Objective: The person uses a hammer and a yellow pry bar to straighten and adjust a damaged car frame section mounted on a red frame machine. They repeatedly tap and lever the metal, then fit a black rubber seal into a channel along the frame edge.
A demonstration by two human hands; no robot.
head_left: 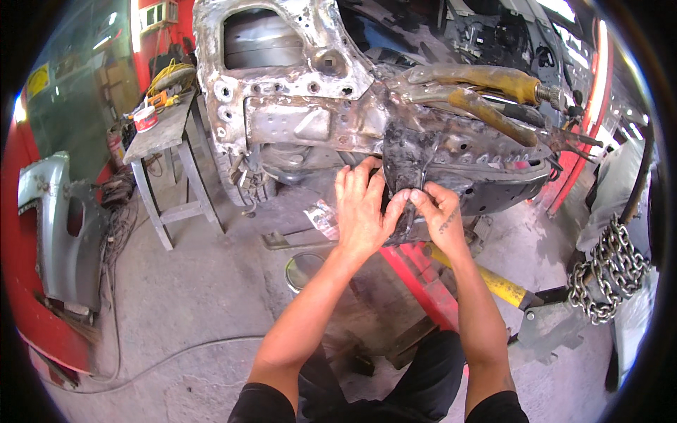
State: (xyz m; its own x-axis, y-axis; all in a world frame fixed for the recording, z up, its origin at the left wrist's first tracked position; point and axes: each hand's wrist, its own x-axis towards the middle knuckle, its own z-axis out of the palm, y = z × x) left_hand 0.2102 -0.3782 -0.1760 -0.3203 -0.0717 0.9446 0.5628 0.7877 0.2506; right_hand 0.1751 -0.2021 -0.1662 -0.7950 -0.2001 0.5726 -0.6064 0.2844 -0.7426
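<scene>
In front of me is a stripped car body [289, 120] with bare, rust-marked metal. A black, rough-surfaced metal bracket [407, 151] stands upright against its lower rail. My left hand [363, 211] grips the bracket's left edge, fingers reaching up beside it and thumb across its lower front. On the other side, my right hand [443, 215] is closed at the bracket's lower right edge, its thumb close to the left thumb. Some fingertips of both hands are hidden by the metal.
Yellow-brown clamp handles or tools [493, 81] rest along the rail. Beneath the car are a red stand [423, 282] and a yellow cylinder [501, 285]. A worn workbench [159, 137] stands left, near a silver fender [67, 240]. A chain [606, 271] hangs right; a hose [190, 347] crosses the floor.
</scene>
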